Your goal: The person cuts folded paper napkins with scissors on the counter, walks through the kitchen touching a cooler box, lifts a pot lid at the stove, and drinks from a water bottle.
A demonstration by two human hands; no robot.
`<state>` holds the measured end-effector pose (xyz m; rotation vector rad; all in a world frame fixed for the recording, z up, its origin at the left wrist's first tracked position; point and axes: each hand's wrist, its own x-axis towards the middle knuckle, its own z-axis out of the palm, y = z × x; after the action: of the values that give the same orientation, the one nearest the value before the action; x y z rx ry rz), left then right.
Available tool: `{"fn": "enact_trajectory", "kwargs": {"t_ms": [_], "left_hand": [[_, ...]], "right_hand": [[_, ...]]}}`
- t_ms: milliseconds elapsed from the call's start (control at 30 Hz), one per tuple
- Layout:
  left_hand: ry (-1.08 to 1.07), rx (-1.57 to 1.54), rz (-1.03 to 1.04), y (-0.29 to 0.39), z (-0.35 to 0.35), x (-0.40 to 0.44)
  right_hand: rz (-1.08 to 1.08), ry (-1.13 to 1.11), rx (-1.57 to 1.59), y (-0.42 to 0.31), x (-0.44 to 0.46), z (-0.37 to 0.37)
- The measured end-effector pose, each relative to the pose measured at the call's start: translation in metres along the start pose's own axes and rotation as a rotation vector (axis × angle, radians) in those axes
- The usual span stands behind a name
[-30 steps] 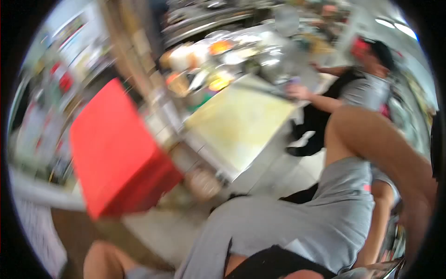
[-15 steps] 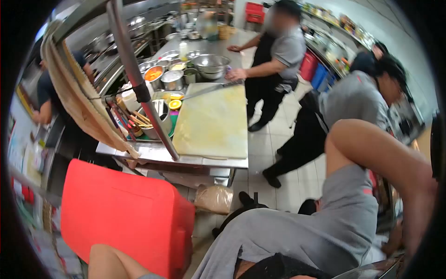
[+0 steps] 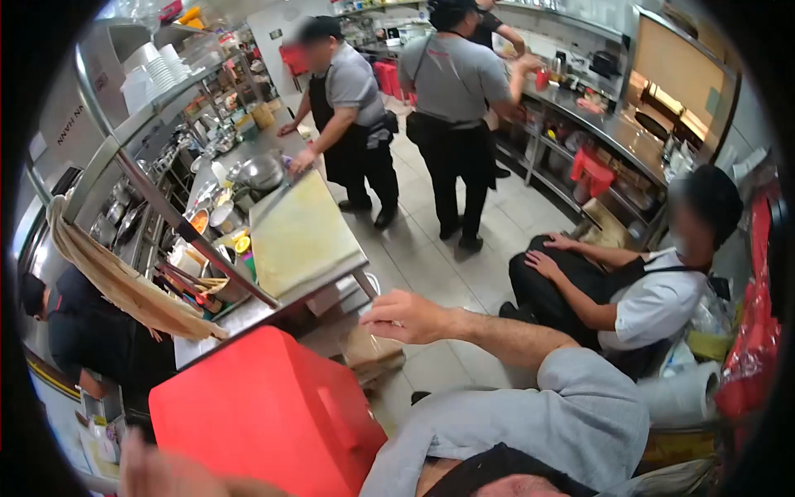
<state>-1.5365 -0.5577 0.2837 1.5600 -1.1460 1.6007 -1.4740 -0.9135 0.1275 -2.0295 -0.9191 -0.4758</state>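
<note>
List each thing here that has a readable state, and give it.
Right hand: no object visible, fingers loosely bent.
Left hand: blurred, grip unclear.
Red container: no opening visible.
Cutting board: lying flat.
Knife: lying along the cutting board's edge.
Cloth: hanging.
White dishes: stacked.

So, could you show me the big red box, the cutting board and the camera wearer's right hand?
Red box (image 3: pixel 248 406): head view, on its broad flat face.
Cutting board (image 3: pixel 305 238): head view, on the bare middle of its top.
Right hand (image 3: pixel 407 317): head view, on its middle.
</note>
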Motion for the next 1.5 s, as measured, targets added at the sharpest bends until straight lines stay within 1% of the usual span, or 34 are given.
{"fn": "enact_trajectory", "kwargs": {"t_ms": [33, 67, 100, 133, 167, 200, 233, 267, 333, 367, 400, 433, 500, 533, 600, 633, 667, 733, 800, 867, 933, 967, 1000, 1033, 1067, 1133, 1200, 1233, 1267, 1333, 1400, 1433, 1500], "left_hand": [[-0.090, -0.019, -0.251, -0.023, -0.008, -0.053], [-0.183, 0.135, -0.432, 0.000, 0.016, -0.054], [-0.276, 0.072, -0.614, 0.010, 0.029, -0.079], [-0.309, 0.048, -0.727, 0.008, 0.029, -0.126], [-0.396, 0.149, -0.775, 0.013, 0.030, -0.154], [-0.511, 0.155, -0.937, 0.024, 0.015, -0.202], [-0.613, 0.164, -1.081, 0.016, 0.008, -0.239], [-0.607, 0.169, -1.084, 0.009, 0.005, -0.249], [-0.392, 0.094, -1.209, -0.005, 0.003, -0.251], [-0.382, 0.107, -1.207, -0.011, 0.004, -0.254], [-0.423, 0.056, -1.247, -0.010, -0.002, -0.259], [-0.446, -0.002, -1.279, -0.011, -0.003, -0.260], [-0.442, -0.011, -1.290, -0.010, -0.007, -0.259], [-0.461, -0.032, -1.299, -0.009, -0.005, -0.257], [-0.471, -0.031, -1.299, -0.006, -0.003, -0.253], [-0.484, -0.021, -1.302, -0.004, -0.003, -0.252], [-0.482, -0.025, -1.297, -0.004, -0.002, -0.252], [-0.498, -0.051, -1.253, -0.004, -0.003, -0.259], [-0.482, -0.074, -1.246, -0.005, -0.005, -0.264], [-0.441, -0.095, -1.276, 0.000, -0.003, -0.257], [-0.411, -0.115, -1.268, -0.002, -0.004, -0.258], [-0.379, -0.129, -1.227, -0.002, 0.001, -0.251], [-0.368, -0.140, -1.208, 0.004, -0.003, -0.253], [-0.394, -0.132, -1.236, 0.008, -0.008, -0.256], [-0.410, -0.115, -1.268, 0.002, -0.004, -0.253], [-0.431, -0.091, -1.300, 0.000, -0.009, -0.262], [-0.406, -0.089, -1.284, -0.008, -0.005, -0.266], [-0.365, -0.120, -1.260, -0.004, -0.005, -0.262], [-0.376, -0.121, -1.266, 0.000, -0.010, -0.263], [-0.430, -0.123, -1.306, -0.001, -0.005, -0.257], [-0.444, -0.125, -1.299, -0.002, -0.004, -0.260], [-0.448, -0.118, -1.298, -0.003, -0.004, -0.259], [-0.471, -0.113, -1.303, -0.001, -0.006, -0.260]], "right_hand": [[0.083, -0.033, 0.031, 0.005, -0.028, 0.009], [0.158, -0.066, 0.059, 0.010, -0.056, 0.018], [0.320, -0.091, 0.098, 0.015, -0.086, 0.028], [0.480, -0.118, 0.134, 0.019, -0.119, 0.037], [0.622, -0.178, 0.098, 0.026, -0.157, 0.047], [0.774, -0.248, 0.074, 0.015, -0.207, 0.063], [0.807, -0.270, 0.069, 0.012, -0.238, 0.073], [0.839, -0.302, 0.060, 0.007, -0.269, 0.082], [0.915, -0.482, -0.013, -0.002, -0.325, 0.103], [0.936, -0.557, -0.036, 0.004, -0.358, 0.114], [0.963, -0.644, -0.049, 0.000, -0.384, 0.128], [0.949, -0.655, -0.059, -0.013, -0.385, 0.131], [1.020, -0.717, 0.026, -0.042, -0.385, 0.128], [1.019, -0.717, 0.018, -0.046, -0.380, 0.127], [1.001, -0.549, 0.004, -0.055, -0.362, 0.130], [0.992, -0.441, 0.046, -0.064, -0.342, 0.127], [0.976, -0.333, 0.085, -0.072, -0.313, 0.120], [0.878, -0.170, 0.073, -0.092, -0.257, 0.113], [0.738, 0.018, 0.142, -0.137, -0.190, 0.100], [0.491, 0.150, 0.222, -0.185, -0.134, 0.090], [0.271, 0.171, 0.337, -0.236, -0.092, 0.080], [0.261, 0.174, 0.335, -0.254, -0.073, 0.076], [0.117, 0.170, 0.367, -0.274, -0.062, 0.077], [-0.015, 0.165, 0.407, -0.293, -0.059, 0.083], [-0.001, 0.162, 0.420, -0.308, -0.053, 0.084], [-0.207, 0.145, 0.468, -0.332, -0.040, 0.088], [-0.243, 0.122, 0.459, -0.348, -0.025, 0.086], [-0.298, 0.131, 0.484, -0.361, -0.021, 0.087], [-0.362, 0.141, 0.495, -0.371, -0.016, 0.085], [-0.529, 0.076, 0.482, -0.389, 0.001, 0.076], [-0.666, 0.087, 0.571, -0.403, 0.016, 0.077], [-0.670, 0.087, 0.565, -0.413, 0.019, 0.067], [-0.626, -0.107, 0.389, -0.431, 0.018, 0.050]]}}
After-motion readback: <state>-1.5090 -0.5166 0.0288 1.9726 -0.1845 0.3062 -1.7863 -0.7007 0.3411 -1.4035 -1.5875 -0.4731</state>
